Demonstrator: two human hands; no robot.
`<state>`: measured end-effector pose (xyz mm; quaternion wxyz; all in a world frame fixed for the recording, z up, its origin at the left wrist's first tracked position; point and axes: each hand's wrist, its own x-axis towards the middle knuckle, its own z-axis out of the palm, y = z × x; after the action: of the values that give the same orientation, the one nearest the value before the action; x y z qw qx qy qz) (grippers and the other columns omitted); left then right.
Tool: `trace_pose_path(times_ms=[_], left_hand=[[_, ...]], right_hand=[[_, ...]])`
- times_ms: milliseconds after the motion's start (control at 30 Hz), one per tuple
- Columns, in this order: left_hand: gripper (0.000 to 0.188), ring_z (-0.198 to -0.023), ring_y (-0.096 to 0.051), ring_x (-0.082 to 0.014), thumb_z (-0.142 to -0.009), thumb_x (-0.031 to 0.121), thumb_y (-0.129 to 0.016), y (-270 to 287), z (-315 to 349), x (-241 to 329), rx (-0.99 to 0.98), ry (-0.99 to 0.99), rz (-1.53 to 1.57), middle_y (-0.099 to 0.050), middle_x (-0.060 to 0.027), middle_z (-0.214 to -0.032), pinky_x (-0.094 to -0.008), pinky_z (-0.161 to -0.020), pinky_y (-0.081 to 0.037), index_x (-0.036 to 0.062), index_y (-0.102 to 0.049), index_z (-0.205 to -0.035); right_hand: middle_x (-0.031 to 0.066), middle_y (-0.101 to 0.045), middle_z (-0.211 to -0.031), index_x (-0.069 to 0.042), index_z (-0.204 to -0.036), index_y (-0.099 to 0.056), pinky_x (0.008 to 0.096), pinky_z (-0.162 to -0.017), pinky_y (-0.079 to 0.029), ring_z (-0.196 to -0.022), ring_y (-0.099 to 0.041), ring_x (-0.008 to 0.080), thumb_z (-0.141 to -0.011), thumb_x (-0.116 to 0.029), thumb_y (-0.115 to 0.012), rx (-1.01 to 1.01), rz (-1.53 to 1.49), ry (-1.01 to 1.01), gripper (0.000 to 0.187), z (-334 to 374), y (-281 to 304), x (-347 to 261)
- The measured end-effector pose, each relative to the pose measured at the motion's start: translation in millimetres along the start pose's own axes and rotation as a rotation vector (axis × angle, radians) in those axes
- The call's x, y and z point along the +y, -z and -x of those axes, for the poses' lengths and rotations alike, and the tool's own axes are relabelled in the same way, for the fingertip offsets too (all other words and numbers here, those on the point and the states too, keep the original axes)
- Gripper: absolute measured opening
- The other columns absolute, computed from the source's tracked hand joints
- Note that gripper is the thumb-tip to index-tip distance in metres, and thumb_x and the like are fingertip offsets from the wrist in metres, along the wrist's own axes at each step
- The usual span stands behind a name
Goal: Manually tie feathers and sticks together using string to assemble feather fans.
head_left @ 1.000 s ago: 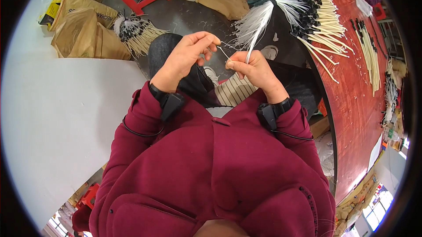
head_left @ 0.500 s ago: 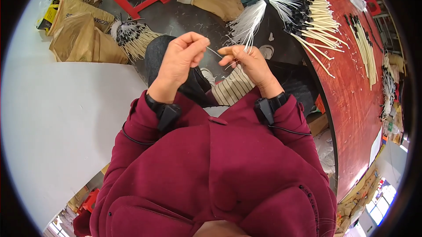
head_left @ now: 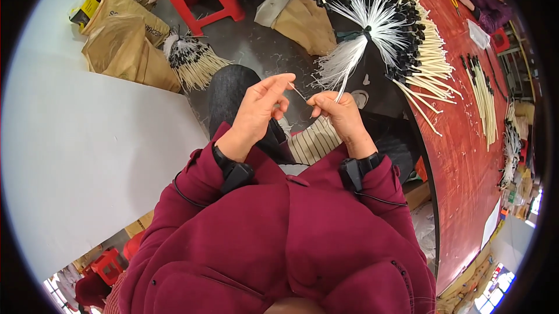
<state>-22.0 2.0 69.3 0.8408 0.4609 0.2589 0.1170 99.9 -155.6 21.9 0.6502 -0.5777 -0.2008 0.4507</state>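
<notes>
Our left hand (head_left: pixel 259 110) and right hand (head_left: pixel 345 120), both closed in pinches, hold a thin white strand (head_left: pixel 298 92) between them; we judge it light, flexible, best pinched near its ends

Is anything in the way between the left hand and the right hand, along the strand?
Nothing visible: the strand crosses an open gap between the left hand and right hand.

head — worn fisheye | looks down, upright | coat (head_left: pixel 244 232) close below; left hand (head_left: pixel 256 111), right hand (head_left: pixel 345 120) beyond
</notes>
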Motion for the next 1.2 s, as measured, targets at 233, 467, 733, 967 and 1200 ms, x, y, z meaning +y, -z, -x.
trace_pose_path(times_ms=[233, 467, 733, 967, 1200], left_hand=[[0.029, -0.061, -0.054, -0.0069, -0.092, 0.021, -0.056, 1.3, -7.4, -14.0, -0.070, -0.022, -0.115, -0.064, -0.0053, -0.090, -0.0176, -0.050, -0.041, 0.0006, -0.061, -0.112], [0.032, -0.076, -0.064, -0.0141, -0.095, 0.023, -0.049, -5.7, -7.9, -4.6, -0.093, -0.017, 0.001, -0.066, -0.0121, -0.095, -0.0207, -0.059, -0.049, -0.0021, -0.058, -0.112], [0.038, -0.085, -0.066, -0.0198, -0.099, 0.027, -0.039, 0.0, -7.5, 9.2, -0.174, 0.015, -0.010, -0.065, -0.0150, -0.097, -0.0234, -0.065, -0.051, -0.0044, -0.055, -0.113], [0.039, -0.079, -0.067, -0.0193, -0.099, 0.029, -0.040, 3.2, -13.0, 12.4, -0.093, -0.056, -0.010, -0.066, -0.0142, -0.093, -0.0236, -0.063, -0.051, -0.0037, -0.056, -0.111], [0.039, -0.075, -0.067, -0.0191, -0.099, 0.030, -0.041, -2.1, -18.5, 17.5, -0.168, -0.069, -0.059, -0.066, -0.0122, -0.087, -0.0232, -0.060, -0.050, -0.0033, -0.059, -0.107]], right_hand=[[0.0009, -0.061, -0.064, -0.002, -0.086, -0.070, 0.0194, -0.058, -0.035, -0.059, -0.047, 0.0060, -0.088, -0.018, -0.059, 0.009, -0.047, 0.036, 0.020, -1.7, -5.9, -1.0], [0.0047, -0.066, -0.077, 0.001, -0.100, -0.067, 0.0210, -0.064, -0.039, -0.068, -0.050, 0.0075, -0.091, -0.023, -0.055, -0.008, -0.065, 0.077, 0.028, -2.9, 0.2, 8.0], [0.0103, -0.066, -0.102, 0.004, -0.122, -0.054, 0.0235, -0.078, -0.043, -0.085, -0.056, 0.0112, -0.097, -0.033, -0.045, -0.045, -0.280, 0.049, 0.046, -5.0, -2.1, -1.4], [0.0082, -0.067, -0.100, 0.002, -0.124, -0.053, 0.0225, -0.076, -0.042, -0.084, -0.054, 0.0091, -0.096, -0.033, -0.047, 0.041, -0.247, 0.065, 0.045, -3.6, -4.0, 2.1], [0.0081, -0.067, -0.101, 0.001, -0.126, -0.051, 0.0219, -0.076, -0.041, -0.082, -0.053, 0.0087, -0.096, -0.032, -0.049, 0.100, -0.284, 0.117, 0.046, -5.0, -6.0, 3.7]])
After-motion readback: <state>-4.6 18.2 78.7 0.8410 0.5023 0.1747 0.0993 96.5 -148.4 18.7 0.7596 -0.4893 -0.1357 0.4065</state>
